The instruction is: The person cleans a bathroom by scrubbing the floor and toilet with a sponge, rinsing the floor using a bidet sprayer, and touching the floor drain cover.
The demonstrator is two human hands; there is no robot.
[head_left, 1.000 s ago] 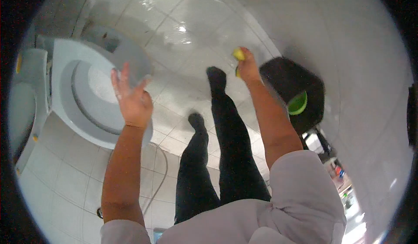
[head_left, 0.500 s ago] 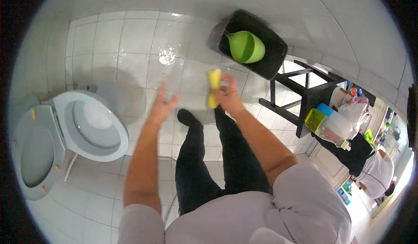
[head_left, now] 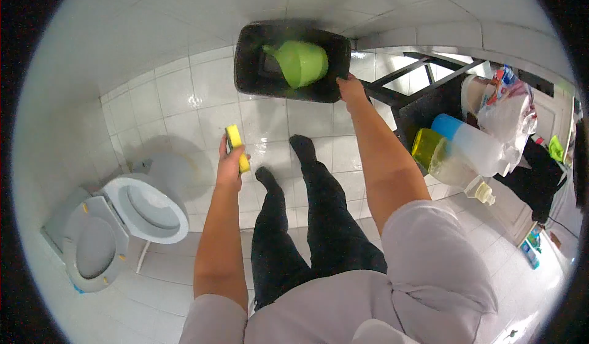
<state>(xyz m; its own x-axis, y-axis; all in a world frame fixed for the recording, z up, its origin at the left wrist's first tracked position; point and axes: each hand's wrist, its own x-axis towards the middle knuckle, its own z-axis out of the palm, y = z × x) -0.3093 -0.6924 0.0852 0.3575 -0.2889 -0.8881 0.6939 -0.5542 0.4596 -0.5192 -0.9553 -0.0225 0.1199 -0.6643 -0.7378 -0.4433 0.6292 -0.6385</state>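
Note:
My left hand (head_left: 230, 161) is closed round a yellow sponge (head_left: 238, 148) with a dark side, above the tiled floor. With my right hand (head_left: 351, 91) I grip the near right corner of a black rectangular tub (head_left: 294, 95). Inside the tub sits a light green dipper (head_left: 302, 65), its handle pointing left. My right thumb and fingers are at the rim; part of the grip is hidden.
A toilet (head_left: 149, 209) with its lid raised is on the left. At right, a black rack (head_left: 423, 114) stands beside bottles, including a yellow-green one (head_left: 451, 163) and a blue-and-white one (head_left: 469, 141). The white floor tiles (head_left: 208, 120) look wet.
The sponge has passed from my right hand to my left. My right hand has moved to the tub's rim. The tub and dipper now appear further left in view, which has also shifted.

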